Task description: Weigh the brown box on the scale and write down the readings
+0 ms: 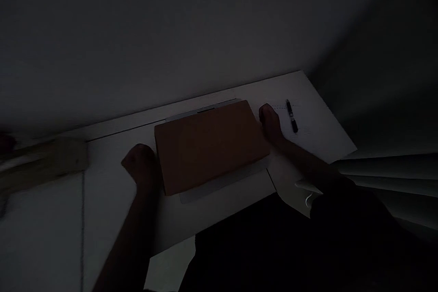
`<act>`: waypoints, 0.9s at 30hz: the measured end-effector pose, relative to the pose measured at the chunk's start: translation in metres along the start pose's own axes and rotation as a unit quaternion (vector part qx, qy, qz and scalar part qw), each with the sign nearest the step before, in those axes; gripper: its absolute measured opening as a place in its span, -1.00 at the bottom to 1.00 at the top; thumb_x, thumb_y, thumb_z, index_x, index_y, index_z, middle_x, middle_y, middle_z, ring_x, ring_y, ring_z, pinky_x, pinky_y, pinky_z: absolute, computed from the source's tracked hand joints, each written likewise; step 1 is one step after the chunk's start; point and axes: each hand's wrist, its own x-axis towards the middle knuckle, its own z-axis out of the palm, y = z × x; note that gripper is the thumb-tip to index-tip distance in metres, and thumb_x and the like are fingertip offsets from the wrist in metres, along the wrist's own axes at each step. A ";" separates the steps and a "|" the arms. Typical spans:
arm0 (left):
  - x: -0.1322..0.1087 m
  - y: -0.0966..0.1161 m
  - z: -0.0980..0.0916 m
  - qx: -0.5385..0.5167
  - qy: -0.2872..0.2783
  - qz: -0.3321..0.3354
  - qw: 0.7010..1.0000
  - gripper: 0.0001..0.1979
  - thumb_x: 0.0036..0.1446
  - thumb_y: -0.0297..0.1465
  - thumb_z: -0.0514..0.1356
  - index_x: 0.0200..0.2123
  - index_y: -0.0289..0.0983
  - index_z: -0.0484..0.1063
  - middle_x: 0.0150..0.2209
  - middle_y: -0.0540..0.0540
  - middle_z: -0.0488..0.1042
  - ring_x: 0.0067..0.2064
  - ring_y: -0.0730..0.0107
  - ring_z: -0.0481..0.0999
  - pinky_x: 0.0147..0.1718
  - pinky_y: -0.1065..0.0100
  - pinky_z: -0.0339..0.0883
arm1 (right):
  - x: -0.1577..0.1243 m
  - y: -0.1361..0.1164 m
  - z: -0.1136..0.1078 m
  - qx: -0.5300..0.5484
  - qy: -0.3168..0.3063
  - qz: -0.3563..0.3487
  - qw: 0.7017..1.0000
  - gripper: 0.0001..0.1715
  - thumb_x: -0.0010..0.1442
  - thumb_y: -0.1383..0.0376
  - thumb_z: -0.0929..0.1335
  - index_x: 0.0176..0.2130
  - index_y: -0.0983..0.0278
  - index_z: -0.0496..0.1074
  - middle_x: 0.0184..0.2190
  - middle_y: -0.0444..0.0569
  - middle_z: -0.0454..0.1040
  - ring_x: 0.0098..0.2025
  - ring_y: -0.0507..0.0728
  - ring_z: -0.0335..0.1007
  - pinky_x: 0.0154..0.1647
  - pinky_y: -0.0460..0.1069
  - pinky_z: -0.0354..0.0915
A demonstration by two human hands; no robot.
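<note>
Very dim frame, detail is poor. Far left: a blurry pale object (44, 164) lies on the white desk (112, 210), too smeared to name.

Left forearm comes up from the bottom edge, angled up and slightly right. The left hand (140, 164) sits knuckles-up, fingers curled under, right against the left short edge of the brown cardboard box (210, 146). It looks to be touching, but I cannot tell if it really grips the edge.

The box lies flat mid-desk, between the two hands. Its long axis runs left to right, tilted so the right end points further away toward the wall; the broad face is up. It rests on a thin pale grey flat thing (222, 183) that sticks out along the box's near edge and a little at the far edge.

Right forearm reaches in from the lower right, angled up-left. The right hand (270, 121) is at the box's far right corner, fingers bent, touching or just beside the edge; whether it is clamped cannot be told. The hands are well apart, one at each short end.

Right of that hand, close but apart, a dark pen (292, 116) lies on the desk, its long axis pointing away from the person.
</note>
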 end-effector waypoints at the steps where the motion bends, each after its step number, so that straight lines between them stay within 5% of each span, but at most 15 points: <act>1: 0.000 0.001 0.001 -0.010 0.003 0.007 1.000 -0.79 -0.11 -0.41 0.05 -0.68 -0.23 0.06 -0.65 0.06 0.00 -0.53 0.50 0.00 -0.54 0.38 -0.14 | 0.000 0.001 0.001 0.002 -0.003 -0.004 1.000 -0.36 0.35 -0.25 0.07 -0.44 0.18 0.14 -0.48 -0.13 0.16 -0.42 0.06 0.06 -0.32 0.03 0.13; 13: -0.008 0.002 0.001 -0.045 -0.012 0.095 0.994 -0.71 0.03 -0.49 0.08 -0.66 -0.25 0.06 -0.63 0.07 -0.02 -0.51 0.54 -0.02 -0.49 0.35 -0.16 | 0.002 -0.008 0.000 0.008 0.008 -0.080 0.997 -0.36 0.34 -0.25 0.04 -0.42 0.18 0.14 -0.47 -0.11 0.21 -0.39 0.07 0.15 -0.29 0.03 0.17; 19: -0.026 0.013 -0.007 -0.075 0.003 0.132 0.988 -0.74 0.07 -0.42 0.10 -0.64 -0.25 0.16 -0.62 0.03 0.10 -0.52 0.49 0.07 -0.51 0.36 -0.08 | 0.003 -0.026 -0.016 0.050 -0.069 -0.032 0.996 -0.34 0.30 -0.27 0.13 -0.31 0.20 0.36 -0.44 -0.07 0.38 -0.38 0.06 0.33 -0.44 -0.04 0.23; 23: -0.048 0.017 -0.012 -0.134 0.014 0.140 0.981 -0.82 0.16 -0.25 0.10 -0.38 -0.23 0.35 -0.44 -0.06 0.37 -0.41 0.37 0.35 -0.44 0.38 0.21 | -0.010 -0.019 -0.014 0.096 -0.082 -0.030 0.992 -0.26 0.22 -0.36 0.14 -0.16 0.18 0.40 -0.20 0.02 0.51 -0.16 0.11 0.47 -0.29 -0.02 0.39; 27: -0.070 0.016 -0.014 -0.212 -0.042 0.123 0.968 -0.49 0.14 0.05 0.18 0.02 -0.16 0.37 -0.05 -0.17 0.49 -0.02 0.24 0.51 -0.09 0.28 0.43 | -0.027 -0.010 -0.008 0.130 -0.100 -0.037 0.986 -0.16 0.19 -0.41 0.10 0.03 0.11 0.36 0.07 0.07 0.48 0.11 0.19 0.45 0.00 0.10 0.43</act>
